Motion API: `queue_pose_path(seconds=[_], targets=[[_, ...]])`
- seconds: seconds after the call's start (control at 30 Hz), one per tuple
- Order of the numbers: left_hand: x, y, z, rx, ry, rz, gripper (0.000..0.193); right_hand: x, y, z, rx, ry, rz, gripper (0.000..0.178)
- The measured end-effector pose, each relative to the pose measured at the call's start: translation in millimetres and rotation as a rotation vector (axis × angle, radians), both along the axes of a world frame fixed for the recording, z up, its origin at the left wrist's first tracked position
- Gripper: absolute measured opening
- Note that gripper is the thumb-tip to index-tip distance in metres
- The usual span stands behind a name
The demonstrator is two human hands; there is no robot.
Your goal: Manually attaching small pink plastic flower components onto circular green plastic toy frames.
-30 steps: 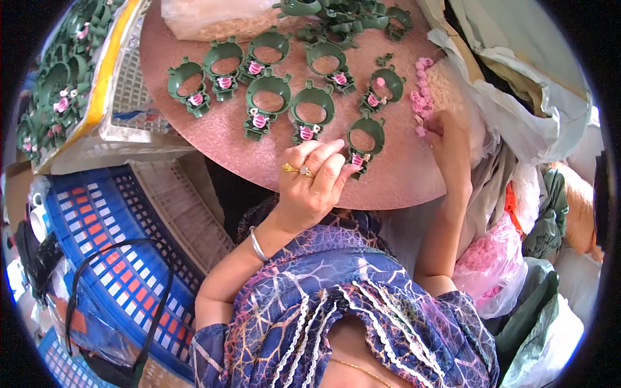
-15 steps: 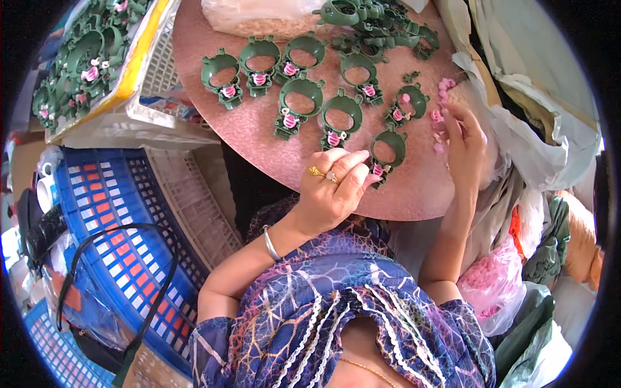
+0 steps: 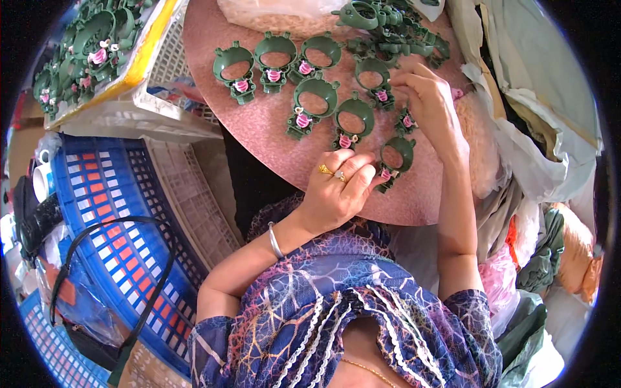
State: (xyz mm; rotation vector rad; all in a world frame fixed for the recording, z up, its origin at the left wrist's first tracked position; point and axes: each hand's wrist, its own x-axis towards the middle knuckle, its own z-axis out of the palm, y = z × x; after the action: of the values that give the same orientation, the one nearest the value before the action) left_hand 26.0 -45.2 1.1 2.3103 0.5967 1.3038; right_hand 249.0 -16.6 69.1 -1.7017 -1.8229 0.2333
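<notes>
My left hand, with rings and a bangle, is at the near edge of a round pink table. Its fingers close on the lower end of a dark green ring-shaped toy part with a pink striped piece. My right hand is farther off, over another green part that it partly covers. Its fingers reach left, bent and apart; its thumb and anything under the palm are hidden. Left of both hands lie several more green ring parts with pink striped pieces.
A heap of green parts and a clear bag are at the far side. A crate of similar parts stands at the left, above a blue plastic basket. Bags line the right side.
My right hand has moved left and away from me, from the small pink pieces to over a green part. My left hand stays at its green part, barely shifted. The view has shifted slightly.
</notes>
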Motion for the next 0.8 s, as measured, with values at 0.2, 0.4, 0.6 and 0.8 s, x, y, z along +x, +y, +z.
queue_pose_path(seconds=[0.2,0.4,0.6,0.8], targets=[[0.2,0.4,-1.5,-0.014,-0.006,-0.010,0.034,-1.5,7.7,6.5,-0.089,-0.169,0.013,0.028],[1.5,0.3,-2.4,-0.022,-0.020,-0.020,0.034,-9.1,11.4,1.4,-0.194,-0.267,-0.036,0.029],[0.0,1.3,-1.3,-0.031,-0.018,-0.030,0.034,-13.0,16.2,2.7,-0.029,-0.479,0.070,0.023],[1.1,1.5,0.3,-0.027,-0.019,-0.033,0.033,-16.0,12.6,1.6,0.041,-0.519,0.070,0.020]])
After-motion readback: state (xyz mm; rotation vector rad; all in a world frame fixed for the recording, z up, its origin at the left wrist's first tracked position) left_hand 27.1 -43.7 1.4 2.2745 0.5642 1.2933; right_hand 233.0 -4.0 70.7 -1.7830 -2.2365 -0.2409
